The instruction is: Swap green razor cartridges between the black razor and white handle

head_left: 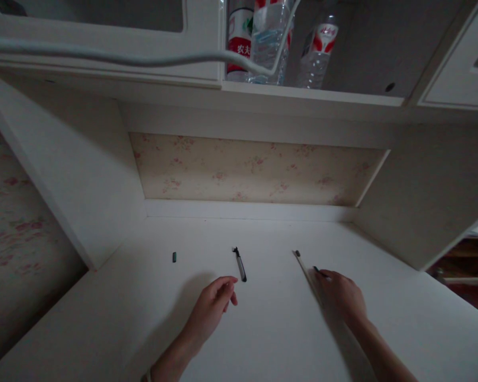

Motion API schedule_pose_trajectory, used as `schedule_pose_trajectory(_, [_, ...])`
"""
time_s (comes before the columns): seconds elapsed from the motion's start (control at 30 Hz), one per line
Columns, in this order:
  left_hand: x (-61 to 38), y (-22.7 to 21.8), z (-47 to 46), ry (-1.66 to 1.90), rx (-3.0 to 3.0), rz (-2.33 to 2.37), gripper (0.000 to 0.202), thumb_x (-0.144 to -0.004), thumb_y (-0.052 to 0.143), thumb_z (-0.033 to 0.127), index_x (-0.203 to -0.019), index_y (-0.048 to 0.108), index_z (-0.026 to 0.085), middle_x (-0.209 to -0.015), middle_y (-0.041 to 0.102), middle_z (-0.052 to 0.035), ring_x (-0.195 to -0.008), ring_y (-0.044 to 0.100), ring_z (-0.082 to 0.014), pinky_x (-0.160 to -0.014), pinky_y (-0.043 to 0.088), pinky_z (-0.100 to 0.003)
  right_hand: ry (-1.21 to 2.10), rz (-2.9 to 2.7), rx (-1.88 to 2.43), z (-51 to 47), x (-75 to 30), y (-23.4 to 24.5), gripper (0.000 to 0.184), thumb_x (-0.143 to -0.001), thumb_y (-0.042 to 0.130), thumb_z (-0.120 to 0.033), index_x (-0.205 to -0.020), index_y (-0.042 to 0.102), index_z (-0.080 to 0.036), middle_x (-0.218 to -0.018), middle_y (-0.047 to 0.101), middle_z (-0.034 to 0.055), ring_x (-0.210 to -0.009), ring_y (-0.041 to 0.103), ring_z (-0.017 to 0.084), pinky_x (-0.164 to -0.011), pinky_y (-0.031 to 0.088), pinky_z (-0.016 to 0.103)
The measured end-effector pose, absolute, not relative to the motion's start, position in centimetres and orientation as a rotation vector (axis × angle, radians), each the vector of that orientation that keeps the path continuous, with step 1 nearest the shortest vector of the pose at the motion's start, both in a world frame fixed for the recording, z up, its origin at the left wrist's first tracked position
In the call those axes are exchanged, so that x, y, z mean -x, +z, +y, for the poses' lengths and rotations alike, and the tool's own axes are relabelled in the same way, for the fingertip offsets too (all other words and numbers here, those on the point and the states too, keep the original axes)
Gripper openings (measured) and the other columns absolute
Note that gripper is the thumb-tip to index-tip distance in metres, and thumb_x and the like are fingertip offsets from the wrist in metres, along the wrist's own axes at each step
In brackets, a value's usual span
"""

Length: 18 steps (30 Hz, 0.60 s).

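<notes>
My left hand [215,302] hovers over the white desk, fingers loosely curled and apart, with nothing visible in it. Just beyond its fingertips lies a slim black-and-grey pen-like thing [241,266]. My right hand [343,296] is closed on a short dark pen-like thing [321,272]; only its front end sticks out past the fingers. Alongside that hand, a long thin pale stick with a dark tip [305,271] rests on the desk, its near end in the hand's shadow. A small dark green block [174,257] lies farther left.
The white desk [271,339] is closed in by a left side panel [83,175] and a right side panel [430,185]. Overhead, a shelf holds several plastic bottles [318,50]. A pale cable or tube [123,55] crosses in front of the cabinet.
</notes>
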<state>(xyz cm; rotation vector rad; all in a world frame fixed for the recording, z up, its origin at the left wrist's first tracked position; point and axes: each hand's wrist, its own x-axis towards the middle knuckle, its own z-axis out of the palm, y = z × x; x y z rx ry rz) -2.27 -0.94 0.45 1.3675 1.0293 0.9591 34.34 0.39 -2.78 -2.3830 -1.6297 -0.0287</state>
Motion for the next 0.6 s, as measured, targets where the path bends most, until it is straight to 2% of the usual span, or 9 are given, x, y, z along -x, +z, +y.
schedule_pose_trajectory(0.6, [2.41,0.46,-0.73,0.992,-1.375,1.015,0.048,-0.088,0.046,0.050,-0.112,0.057,0.010,-0.071,0.058,-0.0029,-0.058,0.038,-0.0119,-0.053,0.028,-0.025,0.039,-1.588,2.413,0.16,-34.55,-2.84,0.046,-0.089,0.036,-0.048,-0.114,0.067,-0.026,-0.103,0.071,0.0111,-0.094,0.065,0.032,-0.073,0.047,0.035])
